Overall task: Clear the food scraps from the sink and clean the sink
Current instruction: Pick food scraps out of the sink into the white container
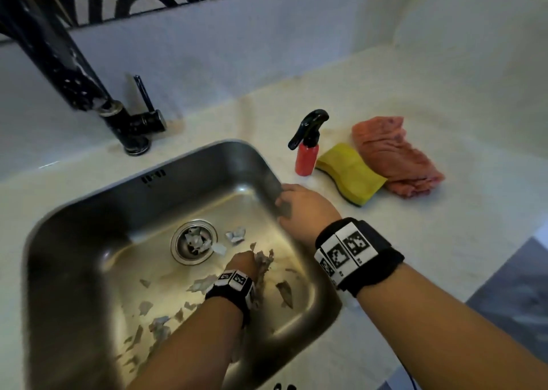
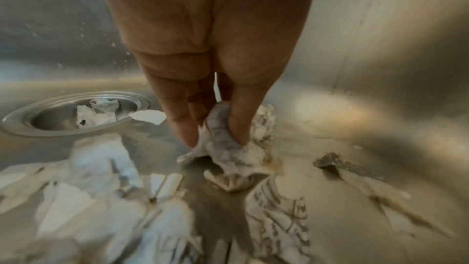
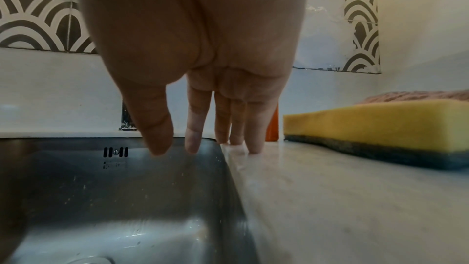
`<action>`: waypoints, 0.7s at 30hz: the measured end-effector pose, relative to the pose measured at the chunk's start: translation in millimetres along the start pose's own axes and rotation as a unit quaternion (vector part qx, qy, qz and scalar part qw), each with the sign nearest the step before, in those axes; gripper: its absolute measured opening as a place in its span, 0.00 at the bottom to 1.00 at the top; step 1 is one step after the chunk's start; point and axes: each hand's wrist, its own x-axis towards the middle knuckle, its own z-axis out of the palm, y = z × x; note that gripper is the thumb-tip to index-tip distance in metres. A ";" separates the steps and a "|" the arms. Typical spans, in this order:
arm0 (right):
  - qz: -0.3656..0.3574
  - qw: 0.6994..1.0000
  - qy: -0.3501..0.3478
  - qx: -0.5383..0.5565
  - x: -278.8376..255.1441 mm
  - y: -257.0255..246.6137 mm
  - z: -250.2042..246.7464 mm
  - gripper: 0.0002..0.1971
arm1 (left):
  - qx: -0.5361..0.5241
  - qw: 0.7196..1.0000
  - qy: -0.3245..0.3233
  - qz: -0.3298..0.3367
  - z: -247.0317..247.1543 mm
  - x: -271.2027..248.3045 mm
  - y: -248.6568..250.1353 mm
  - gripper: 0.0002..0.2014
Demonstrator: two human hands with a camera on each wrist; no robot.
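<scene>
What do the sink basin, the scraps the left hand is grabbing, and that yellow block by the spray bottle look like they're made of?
Sink basin: looks like brushed stainless steel, grey with soft streaked reflections.
Scraps pinched by the left hand: apparently wet torn paper, white, crumpled, with ragged edges and what look like printed marks.
Yellow block: seemingly a foam sponge, matte, with a dark scouring layer underneath.

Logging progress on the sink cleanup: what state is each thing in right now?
Sink: scraps scattered on the bottom.
Drain: clogged with scraps.
Left hand: pinches a crumpled scrap.
Right hand: fingers straight, resting on the sink edge.
Faucet: no water seen.
Sponge, bottle, cloth: untouched.
</scene>
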 end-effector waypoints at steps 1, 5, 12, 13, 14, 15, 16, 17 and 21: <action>0.000 1.000 -0.001 0.001 -1.4 0.5 -0.7 0.18 | -0.002 1.000 0.003 -0.005 -2.2 -0.3 -1.1 0.15; 0.007 1.000 -0.015 -0.003 -10.3 3.2 -4.9 0.19 | -0.020 0.998 0.043 -0.032 -20.0 -10.5 -2.0 0.16; 0.006 1.000 -0.018 -0.013 -38.9 18.9 -18.7 0.18 | -0.050 0.988 0.149 0.002 -66.8 -59.4 21.6 0.13; 0.000 1.000 -0.015 -0.014 -44.4 23.4 -21.3 0.18 | -0.054 0.984 0.168 0.010 -71.6 -69.3 28.2 0.12; -0.003 1.000 -0.010 -0.016 -50.3 28.3 -24.2 0.17 | -0.058 0.980 0.187 0.021 -76.0 -80.8 35.9 0.11; -0.004 1.000 -0.003 -0.015 -56.7 34.2 -26.9 0.17 | -0.067 0.977 0.198 0.029 -79.5 -92.2 44.9 0.09; -0.002 1.000 0.002 -0.009 -63.6 40.4 -30.3 0.16 | -0.082 0.974 0.208 0.034 -82.3 -103.9 54.2 0.08; 0.000 1.000 0.003 -0.001 -71.3 47.5 -33.8 0.16 | -0.099 0.970 0.219 0.039 -84.8 -116.1 64.5 0.06; -0.006 0.999 0.019 0.024 -110.7 81.6 -54.3 0.17 | -0.145 0.951 0.258 0.092 -93.4 -171.7 113.1 0.04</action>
